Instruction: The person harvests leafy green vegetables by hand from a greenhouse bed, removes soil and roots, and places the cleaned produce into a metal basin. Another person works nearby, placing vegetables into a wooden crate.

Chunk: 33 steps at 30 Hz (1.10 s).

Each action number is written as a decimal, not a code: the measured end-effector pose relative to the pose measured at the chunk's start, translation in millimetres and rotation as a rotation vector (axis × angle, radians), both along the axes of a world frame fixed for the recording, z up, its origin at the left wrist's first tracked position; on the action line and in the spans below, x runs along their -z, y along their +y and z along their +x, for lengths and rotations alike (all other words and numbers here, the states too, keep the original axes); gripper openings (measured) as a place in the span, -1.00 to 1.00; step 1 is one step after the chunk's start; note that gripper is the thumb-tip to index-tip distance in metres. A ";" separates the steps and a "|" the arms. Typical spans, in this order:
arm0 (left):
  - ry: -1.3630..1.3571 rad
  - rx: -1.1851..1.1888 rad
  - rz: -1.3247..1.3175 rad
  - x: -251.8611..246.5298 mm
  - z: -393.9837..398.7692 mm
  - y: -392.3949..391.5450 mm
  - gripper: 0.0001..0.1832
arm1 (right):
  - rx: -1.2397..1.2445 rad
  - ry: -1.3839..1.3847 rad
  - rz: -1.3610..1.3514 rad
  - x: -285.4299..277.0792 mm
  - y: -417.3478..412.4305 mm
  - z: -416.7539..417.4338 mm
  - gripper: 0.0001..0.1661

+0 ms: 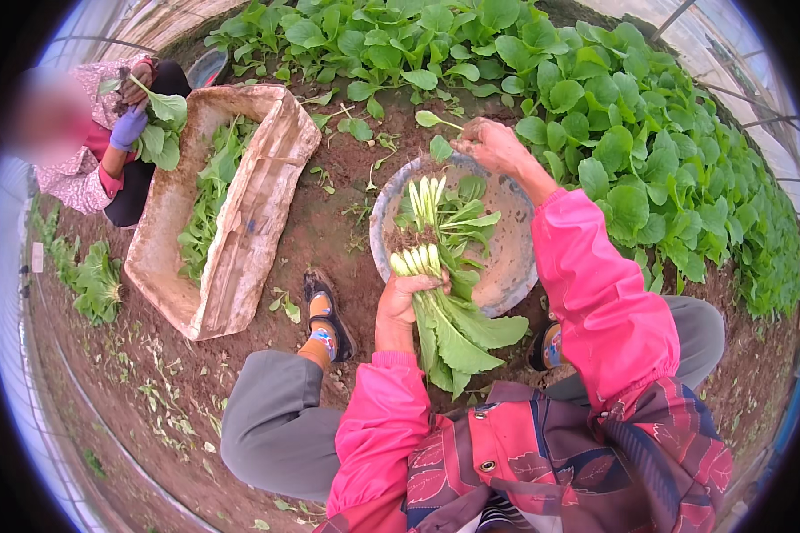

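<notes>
My left hand (410,293) grips a bunch of leafy greens (463,333) just above the roots. Their pale stems and soil-covered roots point away from me, and the broad leaves hang toward my lap. Beneath the bunch is a round, worn basin (510,266) with more greens (470,216) lying in it, pale stem ends turned to the far side. Over the basin's far right rim, my right hand (493,150) has its fingers drawn together at the stem of a small loose leaf (429,118). A second leaf (441,148) is just below those fingertips.
A dirty foam box (247,226) holding greens (217,186) is on the soil at left. Behind it a person (100,140) with a purple glove (129,126) holds a plant. Dense growing greens (613,146) fill the far and right sides. A bunch (100,283) lies far left.
</notes>
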<state>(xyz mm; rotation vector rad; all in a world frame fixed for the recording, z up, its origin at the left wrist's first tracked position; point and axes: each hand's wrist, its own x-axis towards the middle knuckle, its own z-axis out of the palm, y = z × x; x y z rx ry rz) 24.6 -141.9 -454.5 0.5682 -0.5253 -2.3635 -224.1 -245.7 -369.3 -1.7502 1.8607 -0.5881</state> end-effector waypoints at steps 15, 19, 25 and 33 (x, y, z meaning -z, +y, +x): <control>0.152 -0.019 0.033 -3.5 -16.6 2.7 -0.55 | -0.061 -1.552 0.006 36.0 58.3 64.3 -0.77; -0.106 -0.189 -0.122 -22.0 -5.1 -7.7 -0.59 | -0.105 -1.080 0.048 -0.4 40.5 27.9 -0.68; -0.398 -0.642 -0.172 -11.7 -31.0 -20.7 -0.71 | -0.142 -0.407 0.101 -6.5 77.1 76.4 -0.53; -0.208 -0.780 -0.049 -4.9 -44.3 -20.8 -0.65 | 0.004 -0.030 -0.191 26.5 91.6 122.7 -0.61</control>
